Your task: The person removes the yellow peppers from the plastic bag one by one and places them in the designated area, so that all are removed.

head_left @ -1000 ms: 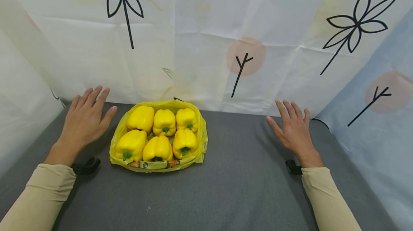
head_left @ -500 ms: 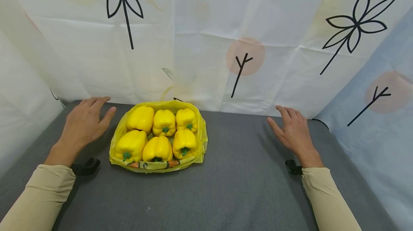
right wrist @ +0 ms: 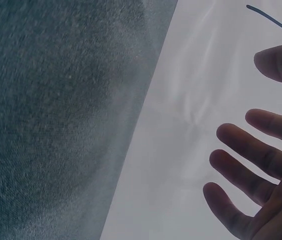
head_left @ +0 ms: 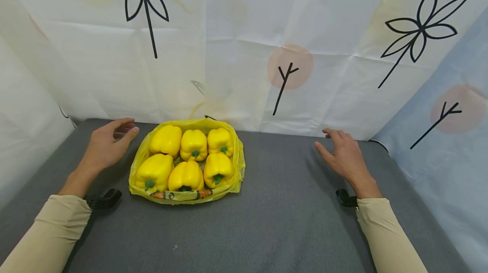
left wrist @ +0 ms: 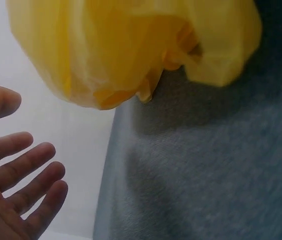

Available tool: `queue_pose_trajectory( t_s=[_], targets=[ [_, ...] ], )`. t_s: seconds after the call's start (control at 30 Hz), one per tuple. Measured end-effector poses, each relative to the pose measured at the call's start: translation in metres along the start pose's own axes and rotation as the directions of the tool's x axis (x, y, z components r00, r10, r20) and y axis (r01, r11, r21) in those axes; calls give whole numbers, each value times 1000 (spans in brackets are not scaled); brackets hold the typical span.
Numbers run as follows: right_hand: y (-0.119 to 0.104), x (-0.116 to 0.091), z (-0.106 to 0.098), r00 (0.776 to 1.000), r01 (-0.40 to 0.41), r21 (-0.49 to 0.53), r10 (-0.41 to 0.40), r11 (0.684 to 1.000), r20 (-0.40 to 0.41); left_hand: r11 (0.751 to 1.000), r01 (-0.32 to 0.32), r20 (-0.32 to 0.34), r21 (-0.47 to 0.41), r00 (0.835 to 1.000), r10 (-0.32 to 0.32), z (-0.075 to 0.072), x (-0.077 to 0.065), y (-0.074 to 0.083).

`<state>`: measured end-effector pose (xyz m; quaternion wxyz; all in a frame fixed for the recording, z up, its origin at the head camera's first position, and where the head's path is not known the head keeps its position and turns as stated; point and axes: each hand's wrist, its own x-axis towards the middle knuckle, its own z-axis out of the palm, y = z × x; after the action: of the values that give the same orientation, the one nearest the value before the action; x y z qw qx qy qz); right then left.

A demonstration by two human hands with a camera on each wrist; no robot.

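Note:
Several yellow bell peppers (head_left: 186, 175) with green stems sit in two rows inside a yellow plastic bag (head_left: 239, 163) with its top spread wide. My left hand (head_left: 106, 144) is held just left of the bag, palm turned toward it, fingers loosely bent and holding nothing. In the left wrist view the bag's crumpled side (left wrist: 106, 55) appears beyond the spread fingers (left wrist: 26, 167). Far to the right, my right hand (head_left: 345, 154) hovers over the table with relaxed, parted fingers and nothing in them. The right wrist view shows its fingers (right wrist: 246, 160) apart from one another.
A grey cloth-covered table (head_left: 267, 222) lies under everything. Behind it hangs a white curtain (head_left: 236, 86) printed with black leaf and twig drawings, meeting the table's far edge. More curtain (head_left: 457, 171) closes off the right side. Dark bands circle both wrists.
Both hands have lowered their fingers from a raised, spread pose to a looser bend. My left hand has turned its palm toward the bag and shifted slightly right. The bag and peppers stay put.

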<state>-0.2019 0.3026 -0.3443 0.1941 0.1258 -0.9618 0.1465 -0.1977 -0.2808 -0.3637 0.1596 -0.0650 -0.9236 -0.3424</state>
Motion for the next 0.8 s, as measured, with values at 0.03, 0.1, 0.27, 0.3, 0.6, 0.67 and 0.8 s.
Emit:
queue_pose_trajectory(
  t_s=[0.03, 0.1, 0.27, 0.3, 0.6, 0.67, 0.8],
  targets=[
    [0, 0, 0, 1000, -5, 7, 5, 1000, 9, 1000, 10, 9, -18, 1000, -10, 1, 0, 0],
    [-1, 0, -1, 999, -13, 20, 12, 1000, 30, 998, 30, 28, -57, 999, -29, 2, 1, -1],
    [-4, -1, -2, 997, -26, 56, 21, 998, 78, 990, 77, 87, -118, 994, -67, 8, 2, -3],
    [-5, 0, -2, 996, -29, 62, 23, 998, 86, 988, 85, 98, -127, 993, -73, 9, 1, -3],
    [-11, 0, -3, 990, -43, 113, 27, 993, 136, 974, 118, 139, -191, 986, -92, 19, 1, -7],
    [-13, 0, -3, 989, -39, 131, 20, 991, 143, 970, 121, 146, -210, 985, -91, 21, 0, -8],
    [-18, 1, -3, 988, -32, 167, 6, 985, 156, 960, 143, 171, -240, 980, -103, 22, 0, -10]
  ],
)
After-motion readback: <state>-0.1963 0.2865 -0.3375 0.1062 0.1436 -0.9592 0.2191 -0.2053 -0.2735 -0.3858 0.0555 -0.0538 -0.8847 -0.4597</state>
